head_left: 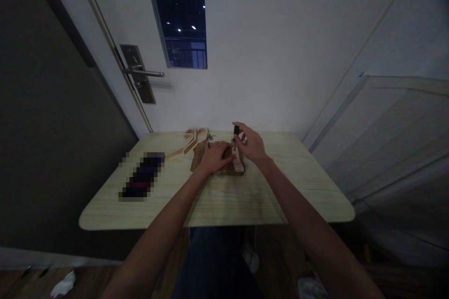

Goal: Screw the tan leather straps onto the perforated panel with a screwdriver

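Note:
My right hand (249, 142) pinches the black handle of a small screwdriver (236, 129), held upright. Its shaft points down at a pale wooden piece (238, 164) that lies across the right end of a brown board (224, 171). My left hand (214, 156) rests over the board, its fingertips and thumb gripping the left edge of the pale piece. Where the screwdriver's tip meets the wood is too small to make out. Beyond my left hand lies a little heap of small metal parts (211, 138), perhaps screws.
Curved pale wooden pieces (189, 142) lie at the table's back left. A dark blurred-out object (142, 177) is on the left of the light wood table (291, 196). A white door (266, 56) with a metal handle (145, 73) stands directly behind the table.

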The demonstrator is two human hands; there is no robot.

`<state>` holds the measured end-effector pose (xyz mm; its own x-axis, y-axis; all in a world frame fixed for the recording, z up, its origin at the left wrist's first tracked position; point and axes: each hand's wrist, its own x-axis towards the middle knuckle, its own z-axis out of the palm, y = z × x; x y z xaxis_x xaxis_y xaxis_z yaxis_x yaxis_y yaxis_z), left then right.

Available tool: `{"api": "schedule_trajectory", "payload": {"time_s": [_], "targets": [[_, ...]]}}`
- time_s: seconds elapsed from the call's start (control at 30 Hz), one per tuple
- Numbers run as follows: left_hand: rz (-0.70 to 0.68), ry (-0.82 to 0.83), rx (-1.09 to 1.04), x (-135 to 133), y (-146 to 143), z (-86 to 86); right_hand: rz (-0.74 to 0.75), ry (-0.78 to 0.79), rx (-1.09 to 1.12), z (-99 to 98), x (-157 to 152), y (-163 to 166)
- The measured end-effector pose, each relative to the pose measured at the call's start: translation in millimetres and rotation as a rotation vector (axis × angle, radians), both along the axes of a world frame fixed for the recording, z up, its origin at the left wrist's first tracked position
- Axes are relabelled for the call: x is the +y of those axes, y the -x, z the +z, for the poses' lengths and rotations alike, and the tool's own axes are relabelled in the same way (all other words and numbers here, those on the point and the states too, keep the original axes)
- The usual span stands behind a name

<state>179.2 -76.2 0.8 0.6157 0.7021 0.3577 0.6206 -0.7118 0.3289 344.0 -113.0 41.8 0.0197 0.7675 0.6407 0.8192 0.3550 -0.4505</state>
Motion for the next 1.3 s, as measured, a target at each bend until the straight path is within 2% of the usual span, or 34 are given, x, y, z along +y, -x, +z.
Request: {"api": "schedule_trajectory", "payload": {"time_s": [0.4,0.6,0.97,1.3], "targets": [[0.009,-0.002,0.014,-0.5,-0.6,0.8,0.01,-0.058,-0.008,0.7,2.1,-1.9],[-0.001,-0.011,0.014,-0.6,-0.2,1.0,0.133,-0.063,0.072,-3.6,8.2,-2.6],[0.002,-0.019,-0.003,1.3,-0.7,-2.4,0.07,-0.062,-0.023,-2.5,7.9,-3.1],[-0.003,-0.015,0.012,0.2,-0.8,0.1,0.073,0.0,0.052,-3.0,6.3,-1.0]]}}
